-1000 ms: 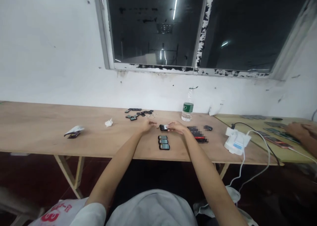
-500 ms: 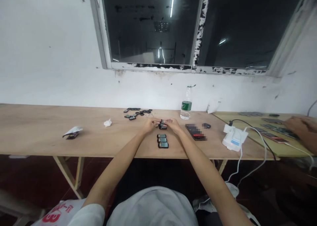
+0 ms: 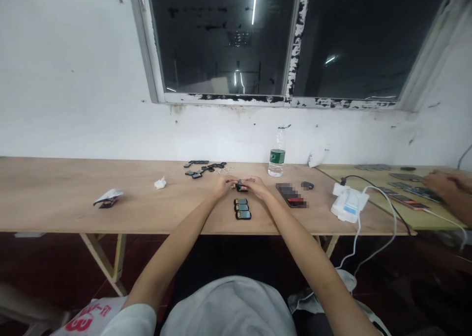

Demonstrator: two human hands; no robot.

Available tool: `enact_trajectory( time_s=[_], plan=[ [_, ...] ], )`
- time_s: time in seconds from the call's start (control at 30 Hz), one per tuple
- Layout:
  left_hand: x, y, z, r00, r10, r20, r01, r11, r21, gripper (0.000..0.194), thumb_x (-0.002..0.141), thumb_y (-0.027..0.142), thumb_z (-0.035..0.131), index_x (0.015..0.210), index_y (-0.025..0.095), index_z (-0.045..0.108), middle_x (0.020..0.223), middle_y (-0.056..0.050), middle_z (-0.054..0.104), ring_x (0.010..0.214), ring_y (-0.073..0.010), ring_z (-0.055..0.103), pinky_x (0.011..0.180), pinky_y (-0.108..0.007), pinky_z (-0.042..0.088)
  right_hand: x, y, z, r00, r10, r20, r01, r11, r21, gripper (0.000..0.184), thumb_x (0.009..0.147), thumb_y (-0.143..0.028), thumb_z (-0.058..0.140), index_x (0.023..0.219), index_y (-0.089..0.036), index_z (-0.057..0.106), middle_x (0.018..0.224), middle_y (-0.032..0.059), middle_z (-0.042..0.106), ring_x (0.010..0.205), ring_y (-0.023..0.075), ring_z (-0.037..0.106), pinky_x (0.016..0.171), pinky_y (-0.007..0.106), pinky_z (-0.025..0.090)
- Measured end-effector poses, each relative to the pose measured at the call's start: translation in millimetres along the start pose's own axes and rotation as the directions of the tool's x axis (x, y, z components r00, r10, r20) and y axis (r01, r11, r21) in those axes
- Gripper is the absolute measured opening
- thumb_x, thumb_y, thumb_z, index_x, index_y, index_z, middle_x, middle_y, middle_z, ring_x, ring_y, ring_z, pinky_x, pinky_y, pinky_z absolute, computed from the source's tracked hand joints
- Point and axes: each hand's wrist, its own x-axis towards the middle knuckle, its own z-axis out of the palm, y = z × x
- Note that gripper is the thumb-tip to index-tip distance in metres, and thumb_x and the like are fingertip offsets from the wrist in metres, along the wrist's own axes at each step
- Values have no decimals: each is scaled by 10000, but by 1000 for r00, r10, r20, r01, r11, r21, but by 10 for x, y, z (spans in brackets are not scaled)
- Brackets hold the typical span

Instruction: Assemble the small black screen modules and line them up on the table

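My left hand (image 3: 223,185) and my right hand (image 3: 255,185) meet over the wooden table (image 3: 66,198), fingers pinched together on a small black part (image 3: 241,185) held between them just above the tabletop. Directly in front of the hands, toward me, three small dark screen modules (image 3: 242,208) lie in a short column. A scatter of several more small black parts (image 3: 204,168) lies farther back to the left of my hands.
A water bottle (image 3: 277,153) stands at the back. A blurred dark phone (image 3: 291,195) and a small black item (image 3: 307,185) lie to the right, then a white charger box with cables (image 3: 348,204). Another person's hand (image 3: 442,184) works at far right. Crumpled paper (image 3: 161,182) and a wrapper (image 3: 108,197) lie left.
My hands have drawn closer together and lifted the small black part slightly; the view has shifted a little. Another person's hand at the right has moved slightly.
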Motion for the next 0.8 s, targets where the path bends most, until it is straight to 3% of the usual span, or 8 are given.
enact_trajectory(
  time_s=[0.23, 0.43, 0.63, 0.8],
  plan=[
    [13, -9, -2, 999, 4, 33, -3, 1000, -26, 148, 858, 231, 668, 905, 169, 795, 988, -105, 779, 965, -246, 690, 932, -394, 519, 6, 2, 10, 997, 67, 46, -71, 994, 85, 178, 708, -195, 846, 800, -127, 710, 849, 92, 768, 705, 163, 714, 720, 271, 610],
    [-2, -80, 0, 985, -170, 30, 172, 979, -109, 144, 753, 287, 760, 837, 175, 793, 1075, -116, 760, 1056, -279, 673, 947, -412, 521, -7, 21, -38, 996, 68, 60, -70, 997, 38, 194, 698, -198, 850, 814, -124, 713, 803, 104, 765, 704, 182, 714, 641, 255, 590],
    [-46, -215, -14, 904, -388, 179, 426, 848, -315, 326, 635, 268, 849, 921, 158, 735, 910, -92, 777, 862, -245, 704, 814, -375, 548, -29, 9, -84, 982, 89, 165, -89, 996, -3, 246, 663, -245, 878, 797, -129, 708, 798, 85, 767, 650, 154, 692, 604, 229, 564],
    [-50, -251, -31, 896, -400, 195, 444, 832, -332, 330, 614, 226, 850, 899, 159, 697, 855, -78, 763, 780, -213, 682, 757, -359, 546, -23, 13, -67, 975, 105, 193, -111, 994, 19, 295, 639, -254, 901, 821, -135, 703, 802, 75, 767, 685, 171, 712, 659, 255, 590]
  ],
)
